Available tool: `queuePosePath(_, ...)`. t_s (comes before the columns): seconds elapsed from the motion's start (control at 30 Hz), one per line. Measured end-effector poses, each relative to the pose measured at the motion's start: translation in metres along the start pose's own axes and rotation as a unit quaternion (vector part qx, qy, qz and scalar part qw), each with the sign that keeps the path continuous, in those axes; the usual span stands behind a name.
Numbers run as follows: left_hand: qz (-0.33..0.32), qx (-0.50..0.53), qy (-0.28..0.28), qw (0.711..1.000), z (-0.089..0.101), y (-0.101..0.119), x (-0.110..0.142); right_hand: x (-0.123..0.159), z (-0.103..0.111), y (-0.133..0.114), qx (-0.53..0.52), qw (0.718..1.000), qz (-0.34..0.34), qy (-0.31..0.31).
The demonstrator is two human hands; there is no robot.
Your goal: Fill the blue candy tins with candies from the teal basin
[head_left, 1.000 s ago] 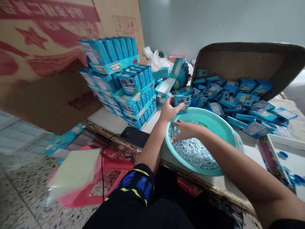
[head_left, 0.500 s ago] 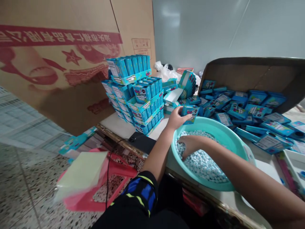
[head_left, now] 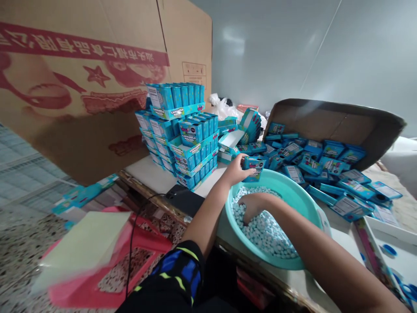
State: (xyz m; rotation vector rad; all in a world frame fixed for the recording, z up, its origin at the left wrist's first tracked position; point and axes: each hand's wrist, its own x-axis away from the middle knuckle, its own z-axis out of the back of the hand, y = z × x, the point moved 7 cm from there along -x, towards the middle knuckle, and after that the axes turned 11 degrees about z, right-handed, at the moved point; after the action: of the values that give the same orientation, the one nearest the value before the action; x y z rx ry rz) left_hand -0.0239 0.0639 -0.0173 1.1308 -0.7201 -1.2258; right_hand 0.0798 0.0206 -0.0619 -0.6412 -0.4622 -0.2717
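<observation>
Upper left: one large cardboard carton (head_left: 107,100), brown, printed in red with inverted characters and a starfish. Lower left: one red plastic frame (head_left: 70,298), bearing a pale yellow-green sheet (head_left: 86,237) in clear wrap. Left of centre, on a white desk (head_left: 138,167): display trays (head_left: 176,112) of upright blue packets, stacked in tiers, lettered "CARAMELO MACIZO". In front of these, near the desk's edge: one flat black device (head_left: 185,200).

Centre: the person's left hand (head_left: 236,170), fingers closed on one small blue box (head_left: 254,168), thumb across its front; the box is upright at the far left rim of the basin. Centre to right of centre: one turquoise basin (head_left: 301,195), part filled with pale pellets (head_left: 272,239). The right hand (head_left: 256,206) is sunk among them; its fingers are buried, so their spread and any hold cannot be told.

Right: a heap of blue boxes (head_left: 311,165), loosely piled before and inside a brown open carton (head_left: 342,121). Right edge, lower: one white tray (head_left: 387,230) with blue round pieces (head_left: 389,250).
</observation>
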Motion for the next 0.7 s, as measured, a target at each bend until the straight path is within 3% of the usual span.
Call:
queuePosePath(0.23,-0.037,-0.032,-0.066,0.997,-0.007,0.018,0.012,0.014,0.008,0.002,-0.070,0.997,-0.009,0.039)
queuePosePath(0.33,-0.070,-0.031,-0.094,0.993,-0.011,0.024,0.011,0.035,0.022,0.006,-0.121,0.991,-0.011,0.060)
queuePosePath(0.43,-0.078,-0.041,-0.100,0.991,-0.013,0.026,0.008,0.059,0.044,0.011,-0.209,0.968,0.033,0.136)
queuePosePath(0.53,-0.072,-0.058,-0.123,0.988,-0.017,0.026,0.005,0.080,0.068,0.024,-0.354,0.890,0.102,0.269)
queuePosePath(0.7,-0.063,-0.089,-0.163,0.981,-0.024,0.025,0.006,0.098,0.093,0.058,-0.496,0.698,0.164,0.490)
